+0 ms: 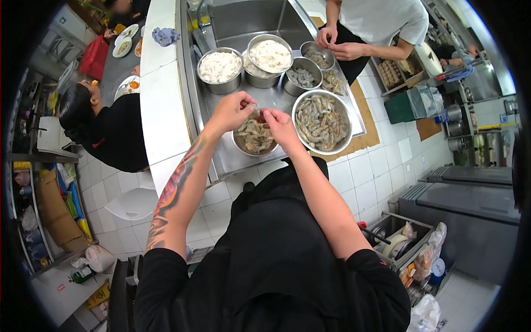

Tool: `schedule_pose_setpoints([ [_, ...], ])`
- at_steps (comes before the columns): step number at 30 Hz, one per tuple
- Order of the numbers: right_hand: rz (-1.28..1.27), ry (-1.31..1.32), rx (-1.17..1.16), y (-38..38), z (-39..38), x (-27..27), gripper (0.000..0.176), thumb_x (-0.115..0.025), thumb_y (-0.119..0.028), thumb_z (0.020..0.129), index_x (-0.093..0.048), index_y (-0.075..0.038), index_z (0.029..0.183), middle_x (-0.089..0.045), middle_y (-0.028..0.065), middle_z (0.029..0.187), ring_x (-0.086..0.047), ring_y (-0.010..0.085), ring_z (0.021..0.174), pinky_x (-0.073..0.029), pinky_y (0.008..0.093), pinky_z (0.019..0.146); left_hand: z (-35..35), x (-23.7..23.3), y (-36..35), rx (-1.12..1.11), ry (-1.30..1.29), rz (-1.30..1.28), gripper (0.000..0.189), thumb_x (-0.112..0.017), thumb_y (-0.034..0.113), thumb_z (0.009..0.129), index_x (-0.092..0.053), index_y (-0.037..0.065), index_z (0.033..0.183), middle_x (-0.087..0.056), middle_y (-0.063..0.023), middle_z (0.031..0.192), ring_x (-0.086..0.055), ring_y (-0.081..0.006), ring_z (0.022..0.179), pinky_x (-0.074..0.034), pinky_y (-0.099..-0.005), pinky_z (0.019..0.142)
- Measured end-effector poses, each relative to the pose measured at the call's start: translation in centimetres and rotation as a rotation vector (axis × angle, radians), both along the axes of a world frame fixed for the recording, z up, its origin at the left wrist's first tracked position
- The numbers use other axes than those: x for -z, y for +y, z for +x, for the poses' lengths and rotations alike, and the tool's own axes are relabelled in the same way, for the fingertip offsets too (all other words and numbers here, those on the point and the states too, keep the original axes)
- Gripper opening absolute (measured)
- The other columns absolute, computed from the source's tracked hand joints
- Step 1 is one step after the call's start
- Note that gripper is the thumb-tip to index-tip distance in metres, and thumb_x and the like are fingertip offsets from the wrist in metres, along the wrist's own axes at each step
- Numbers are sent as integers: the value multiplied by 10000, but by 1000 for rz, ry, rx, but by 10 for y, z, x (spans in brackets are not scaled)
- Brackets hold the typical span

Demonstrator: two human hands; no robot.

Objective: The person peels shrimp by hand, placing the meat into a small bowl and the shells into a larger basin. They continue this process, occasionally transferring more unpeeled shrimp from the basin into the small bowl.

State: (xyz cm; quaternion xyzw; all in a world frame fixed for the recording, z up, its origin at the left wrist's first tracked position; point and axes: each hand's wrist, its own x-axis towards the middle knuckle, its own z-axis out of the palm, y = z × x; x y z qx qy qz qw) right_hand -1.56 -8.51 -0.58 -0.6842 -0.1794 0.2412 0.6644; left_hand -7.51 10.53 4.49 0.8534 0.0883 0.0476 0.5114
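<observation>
My left hand (232, 112) and my right hand (280, 129) meet over a metal bowl (255, 154), fingertips pinched around a small shrimp (255, 110) that they partly hide. Shrimp shells and heads (255, 136) fill that bowl. Just right of my right hand stands a larger metal bowl (299, 139) heaped with whole grey-brown shrimp (323, 123). Behind it, peeled grey shrimp (302, 77) lie in a metal pot (287, 86).
Metal pots of white chunky food (220, 67) stand on the steel counter (213, 99) before the sink (251, 22). Opposite, a co-worker's hands (336, 45) work over another bowl (306, 48). At left, a person in black (110, 133) sits beyond the white tiled ledge (159, 99).
</observation>
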Motion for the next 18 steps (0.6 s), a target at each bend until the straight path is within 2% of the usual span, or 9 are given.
schedule_pose_setpoints([
  [1, 0, 3, 5, 1, -1, -8, 253, -587, -212, 1029, -709, 3, 1085, -741, 83, 917, -697, 155, 848, -540, 298, 755, 0, -4, -2, 18, 36, 6, 218, -700, 105, 906, -695, -23, 1082, -721, -69, 903, -653, -121, 797, -545, -299, 758],
  [3, 1, 128, -98, 2, 2, -20, 271, -586, -250, 1047, -690, -1, 1018, -697, 26, 828, -639, 101, 751, -506, 277, 661, 0, -10, -6, 18, 33, -10, 213, -703, 99, 907, -695, -24, 1081, -720, -64, 901, -648, -117, 793, -544, -296, 756],
  [4, 2, 128, -95, 2, 1, -20, 271, -586, -250, 1047, -690, -1, 1018, -697, 26, 828, -639, 101, 751, -506, 277, 661, 0, -12, -7, 10, 30, -27, 207, -706, 92, 908, -695, -24, 1079, -718, -59, 899, -643, -113, 789, -543, -292, 753],
  [6, 27, 121, -87, 5, -1, -19, 254, -586, -242, 1047, -662, -16, 959, -620, -11, 739, -557, 66, 658, -446, 259, 581, -1, -11, -7, 3, 35, -43, 204, -708, 89, 911, -695, -26, 1079, -719, -56, 902, -642, -106, 792, -543, -286, 754],
  [10, 16, 94, -74, 4, -4, -17, 247, -570, -246, 1054, -640, -29, 959, -571, -21, 730, -511, 72, 648, -435, 253, 609, -2, -15, -7, 13, 49, -85, 196, -709, 73, 914, -694, -28, 1082, -719, -47, 907, -638, -89, 799, -542, -274, 757],
  [12, 25, 8, -1, 5, -4, -11, 248, -596, -218, 1033, -652, -2, 924, -565, -34, 705, -492, 51, 635, -402, 243, 567, -1, -13, -6, 23, 50, -105, 195, -709, 66, 913, -695, -27, 1084, -719, -44, 910, -638, -88, 800, -542, -271, 758],
  [18, 37, -154, 116, -2, -10, -18, 212, -626, -180, 998, -666, 14, 923, -564, -32, 704, -487, 48, 658, -421, 254, 590, 0, -8, 0, 40, 29, -137, 180, -711, 60, 905, -708, -16, 1068, -724, -48, 902, -646, -99, 793, -544, -275, 753],
])
